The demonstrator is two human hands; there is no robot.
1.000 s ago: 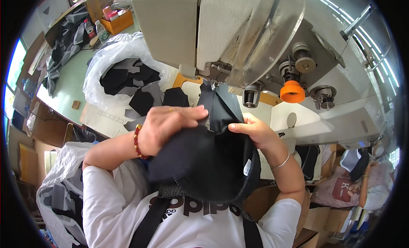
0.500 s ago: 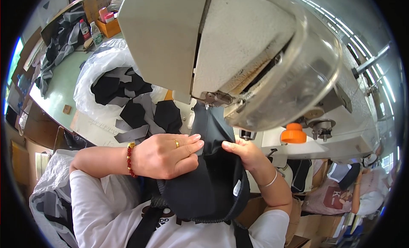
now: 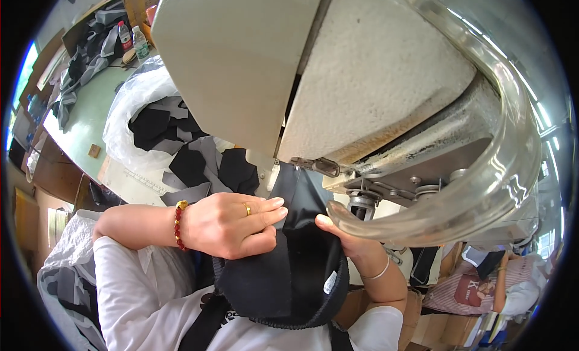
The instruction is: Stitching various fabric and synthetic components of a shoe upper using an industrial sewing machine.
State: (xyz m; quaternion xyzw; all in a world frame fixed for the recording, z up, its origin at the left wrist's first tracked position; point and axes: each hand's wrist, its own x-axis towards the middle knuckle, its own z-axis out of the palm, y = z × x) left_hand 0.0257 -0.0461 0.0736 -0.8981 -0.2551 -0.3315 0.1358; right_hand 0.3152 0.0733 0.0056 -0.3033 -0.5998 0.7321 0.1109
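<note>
A pale green worktable [image 3: 84, 118] runs along the upper left of the frame, and on it lies a clear plastic bag [image 3: 136, 103] with black and grey cut fabric pieces [image 3: 181, 149] spilling out toward the centre. Two bottles [image 3: 132, 40] stand at the far end, near a heap of grey cloth [image 3: 90, 55]. The big cream head of a sewing machine [image 3: 313, 73] fills the upper middle and right, with a curved clear guard [image 3: 482, 182] under it.

In the lower centre a black fabric piece [image 3: 283, 272] hangs down from under the machine. The left hand [image 3: 232, 224] lies on its upper left part, with the fingers stretched nearly flat and pressing on the cloth; it wears a gold ring and a red bead bracelet. The right hand [image 3: 347, 239] pinches the right edge of the fabric, with the thumb on top. Its other fingers are hidden behind the cloth. At the lower right a second person [image 3: 482, 287] sits among cardboard boxes [image 3: 434, 327].
</note>
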